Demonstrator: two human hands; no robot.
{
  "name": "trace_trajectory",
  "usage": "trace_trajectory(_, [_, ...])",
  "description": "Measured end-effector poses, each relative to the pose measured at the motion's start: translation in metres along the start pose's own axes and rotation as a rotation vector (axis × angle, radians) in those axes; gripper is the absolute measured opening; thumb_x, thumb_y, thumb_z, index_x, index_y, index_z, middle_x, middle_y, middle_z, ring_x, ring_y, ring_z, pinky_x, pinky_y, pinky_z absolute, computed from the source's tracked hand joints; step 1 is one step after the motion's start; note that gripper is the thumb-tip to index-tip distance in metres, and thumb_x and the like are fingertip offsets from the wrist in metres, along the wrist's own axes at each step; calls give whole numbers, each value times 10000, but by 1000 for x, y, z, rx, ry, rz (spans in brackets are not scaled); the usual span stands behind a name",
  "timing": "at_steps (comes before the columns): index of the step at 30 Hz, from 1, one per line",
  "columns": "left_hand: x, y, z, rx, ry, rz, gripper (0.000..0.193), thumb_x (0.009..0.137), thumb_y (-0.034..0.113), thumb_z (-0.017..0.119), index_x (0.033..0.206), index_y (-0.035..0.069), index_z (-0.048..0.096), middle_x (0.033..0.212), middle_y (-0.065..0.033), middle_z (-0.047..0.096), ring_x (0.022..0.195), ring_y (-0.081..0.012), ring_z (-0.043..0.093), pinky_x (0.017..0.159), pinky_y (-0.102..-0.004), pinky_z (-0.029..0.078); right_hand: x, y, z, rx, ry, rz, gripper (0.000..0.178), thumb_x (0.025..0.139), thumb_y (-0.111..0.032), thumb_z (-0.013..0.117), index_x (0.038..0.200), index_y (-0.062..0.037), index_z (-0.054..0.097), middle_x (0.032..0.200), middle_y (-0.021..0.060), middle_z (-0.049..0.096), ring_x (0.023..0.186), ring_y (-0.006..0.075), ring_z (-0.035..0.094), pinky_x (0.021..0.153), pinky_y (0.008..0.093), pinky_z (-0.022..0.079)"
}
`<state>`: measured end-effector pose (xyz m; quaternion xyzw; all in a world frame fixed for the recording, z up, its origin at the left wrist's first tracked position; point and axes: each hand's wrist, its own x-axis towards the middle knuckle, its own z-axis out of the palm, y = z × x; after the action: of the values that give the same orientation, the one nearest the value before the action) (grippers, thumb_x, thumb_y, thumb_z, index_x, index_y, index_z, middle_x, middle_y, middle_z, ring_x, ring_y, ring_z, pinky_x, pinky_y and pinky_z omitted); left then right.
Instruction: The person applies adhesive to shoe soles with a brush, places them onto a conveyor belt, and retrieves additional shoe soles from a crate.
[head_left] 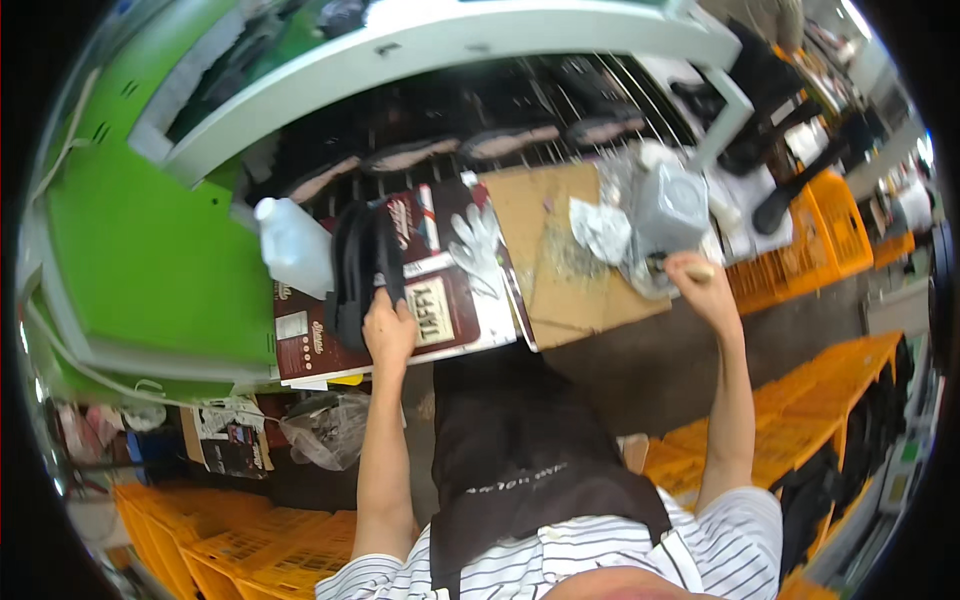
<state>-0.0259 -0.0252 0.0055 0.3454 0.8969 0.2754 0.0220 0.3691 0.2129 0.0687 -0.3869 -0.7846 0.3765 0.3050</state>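
My left hand [390, 328] grips the near end of a black shoe-like piece [358, 265], long and curved, tilted over the cardboard-covered bench; its exact kind is unclear. Fingers closed, my right hand [708, 292] holds a brush-like tool by its pale wooden handle [700, 271]. The tool's dark end reaches the side of a greyish plastic-wrapped tub [672, 208], and whether it is inside cannot be made out. Left of the tub lies crumpled white paper [600, 230]. A white glove [477, 247] rests between my hands on printed maroon cardboard [455, 300].
A translucent jug [292, 245] stands beside the black piece, near a green machine panel [150, 240]. Black shoe-like items [510, 143] line a rack behind the bench under a pale curved frame [450, 45]. Orange crates [800, 400] stand at the right and lower left.
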Motion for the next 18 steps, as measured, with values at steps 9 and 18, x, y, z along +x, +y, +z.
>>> trace_trajectory(9, [-16, 31, 16, -44, -10, -61, 313, 868, 126, 558, 1158, 10, 579, 985, -256, 653, 933, -446, 612, 817, -471, 466, 8, 5, -27, -103, 208, 30, 165, 839, -152, 646, 886, 0, 690, 670, 8, 637, 641, 57, 567, 599, 247, 465])
trace_trajectory(18, [-19, 32, 14, -37, 7, -30, 272, 878, 126, 545, 1119, 6, 581, 952, -250, 656, 908, -448, 610, 801, -478, 456, 10, 28, -4, -319, 119, 20, 138, 833, -131, 620, 865, -8, 674, 650, 68, 633, 588, 106, 581, 574, 278, 468])
